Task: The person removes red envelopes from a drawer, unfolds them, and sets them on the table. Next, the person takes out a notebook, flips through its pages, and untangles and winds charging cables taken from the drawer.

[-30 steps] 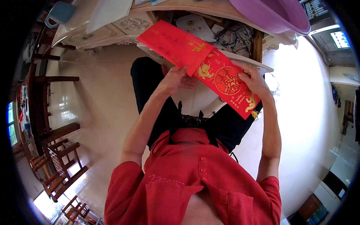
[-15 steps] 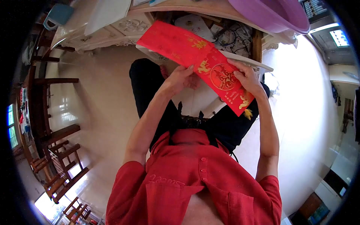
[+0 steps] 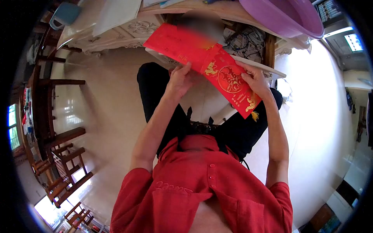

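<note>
Red card (image 3: 218,70), gold-printed, slanting, gripped by left hand (image 3: 180,80), right hand (image 3: 255,80).

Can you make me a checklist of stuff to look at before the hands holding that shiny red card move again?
1. Right hand holding the red card: ok, its thumb is on the gold-printed part.
2. Left hand gripping firmly: cannot tell, though it is at the card's lower edge.
3. Yellow tassel free of the fingers: ok, it hangs at the card's lower corner.
4. Whole card easy to see: not ok, its upper left part is partly blurred.
5. Drawer shut: not ok, it's open and cables show.
</note>
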Action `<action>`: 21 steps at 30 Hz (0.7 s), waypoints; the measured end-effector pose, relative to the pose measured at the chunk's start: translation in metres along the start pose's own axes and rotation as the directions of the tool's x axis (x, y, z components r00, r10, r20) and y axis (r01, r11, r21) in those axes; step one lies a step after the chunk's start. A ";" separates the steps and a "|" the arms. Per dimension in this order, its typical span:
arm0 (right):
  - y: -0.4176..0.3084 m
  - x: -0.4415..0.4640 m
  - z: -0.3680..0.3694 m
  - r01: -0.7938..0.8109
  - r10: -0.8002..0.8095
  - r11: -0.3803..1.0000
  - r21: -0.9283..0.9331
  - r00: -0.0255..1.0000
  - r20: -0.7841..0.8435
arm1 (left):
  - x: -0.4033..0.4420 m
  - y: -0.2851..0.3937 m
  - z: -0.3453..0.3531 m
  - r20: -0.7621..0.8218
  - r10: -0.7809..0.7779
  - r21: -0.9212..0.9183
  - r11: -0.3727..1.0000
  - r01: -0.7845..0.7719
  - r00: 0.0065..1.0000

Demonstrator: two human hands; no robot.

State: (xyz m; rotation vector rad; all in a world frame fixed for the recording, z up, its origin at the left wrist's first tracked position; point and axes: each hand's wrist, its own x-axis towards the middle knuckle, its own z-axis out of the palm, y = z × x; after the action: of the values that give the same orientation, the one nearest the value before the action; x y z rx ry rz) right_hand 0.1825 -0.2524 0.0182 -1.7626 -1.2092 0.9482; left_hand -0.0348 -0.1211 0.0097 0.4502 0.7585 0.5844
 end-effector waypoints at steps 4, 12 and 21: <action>-0.009 -0.005 0.005 0.047 -0.057 0.989 -0.138 0.996 -0.075 | -0.029 -0.004 0.016 -0.156 0.424 0.743 0.645 -0.177 0.892; -0.007 -0.003 0.005 0.157 -0.176 0.938 -0.309 0.984 -0.035 | 0.018 -0.004 0.055 0.523 0.562 0.850 -0.402 -0.341 0.641; -0.015 0.006 0.003 0.113 -0.118 0.990 -0.085 0.991 -0.057 | 0.044 0.010 0.042 0.402 0.350 0.913 -0.223 -0.342 0.846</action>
State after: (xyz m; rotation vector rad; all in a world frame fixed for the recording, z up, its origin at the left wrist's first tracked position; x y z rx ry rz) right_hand 0.1766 -0.2424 0.0293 -1.7515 -1.3119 0.7810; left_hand 0.0188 -0.0929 0.0199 2.2915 0.9867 0.3963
